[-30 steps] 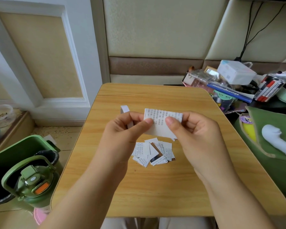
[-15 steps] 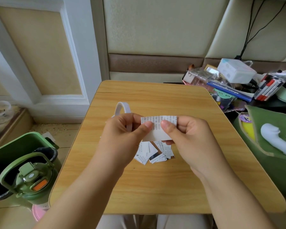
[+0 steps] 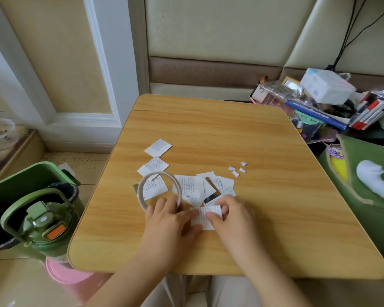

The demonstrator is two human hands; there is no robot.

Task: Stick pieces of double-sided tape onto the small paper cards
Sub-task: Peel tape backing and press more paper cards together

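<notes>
**Taping a card at the near edge of the pile**

Wooden table point(image 3: 264, 151) in front of you holds a loose pile of paper cards point(image 3: 203, 187), with three more set apart at upper left. Your left hand point(image 3: 169, 220) grips the tape roll point(image 3: 159, 189), its ring standing over one card. Your right hand point(image 3: 233, 216) pinches the printed card point(image 3: 205, 218) between thumb and fingers, low over the tabletop. You look mid-application; next, probably press the strip flat and tear it free without creasing the paper.
</notes>
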